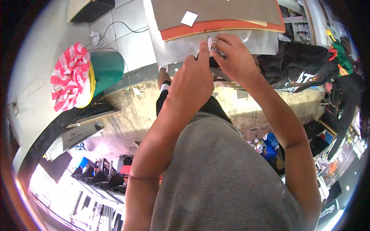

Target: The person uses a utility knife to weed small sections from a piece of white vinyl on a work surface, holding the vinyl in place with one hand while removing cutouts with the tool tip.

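Observation:
Between the thumb and fingers of my right hand (238,59) is a small clear-and-white plastic piece (212,44) with a dark mark on it. My left hand (192,79) meets it from the left, its index finger stretched along the piece's edge. The other left fingers are curled and the thumb is hidden, so what they grip does not show. Both hands are over the near edge of a shiny metal sheet (179,49). Just beyond them lies a brown board (231,13) with a red edge strip (225,27). A white paper square (189,18) rests on the board.
To the left stands a green bin (108,65) with a yellow rim and a red-and-white checked bag (70,78). A black cable (120,23) crosses the floor tiles. Black printed cloth (297,66) lies right of the metal sheet. A cardboard box (73,137) is at lower left.

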Available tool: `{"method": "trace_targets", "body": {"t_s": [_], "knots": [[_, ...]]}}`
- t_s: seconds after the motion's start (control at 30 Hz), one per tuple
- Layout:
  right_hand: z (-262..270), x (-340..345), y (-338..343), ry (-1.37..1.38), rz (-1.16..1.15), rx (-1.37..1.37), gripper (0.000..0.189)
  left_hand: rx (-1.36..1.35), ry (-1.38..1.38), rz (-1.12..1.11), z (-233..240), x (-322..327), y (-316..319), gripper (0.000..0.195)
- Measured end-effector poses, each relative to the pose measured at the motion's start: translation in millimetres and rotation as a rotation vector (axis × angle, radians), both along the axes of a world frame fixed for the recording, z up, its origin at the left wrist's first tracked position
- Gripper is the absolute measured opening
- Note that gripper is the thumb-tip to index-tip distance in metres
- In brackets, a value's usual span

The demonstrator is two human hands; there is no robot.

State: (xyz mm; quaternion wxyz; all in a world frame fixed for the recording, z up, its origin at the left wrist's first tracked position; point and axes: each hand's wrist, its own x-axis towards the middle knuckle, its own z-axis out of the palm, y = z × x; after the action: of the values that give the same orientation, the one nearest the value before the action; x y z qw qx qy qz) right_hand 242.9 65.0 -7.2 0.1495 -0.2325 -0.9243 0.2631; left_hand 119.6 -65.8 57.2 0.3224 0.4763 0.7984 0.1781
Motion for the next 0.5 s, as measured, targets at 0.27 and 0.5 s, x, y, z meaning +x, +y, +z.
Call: {"method": "trace_targets", "body": {"t_s": [0.27, 0.5], "knots": [[0, -1, -1, 0.001, 0.005, 0.011, 0.023, -0.039, -0.011, -0.010, 0, 2, 3, 0.053], [2, 0, 0, -0.024, 0.029, 0.005, 0.022, -0.061, 0.067, -0.122, 1, -3, 16, 0.055]]}}
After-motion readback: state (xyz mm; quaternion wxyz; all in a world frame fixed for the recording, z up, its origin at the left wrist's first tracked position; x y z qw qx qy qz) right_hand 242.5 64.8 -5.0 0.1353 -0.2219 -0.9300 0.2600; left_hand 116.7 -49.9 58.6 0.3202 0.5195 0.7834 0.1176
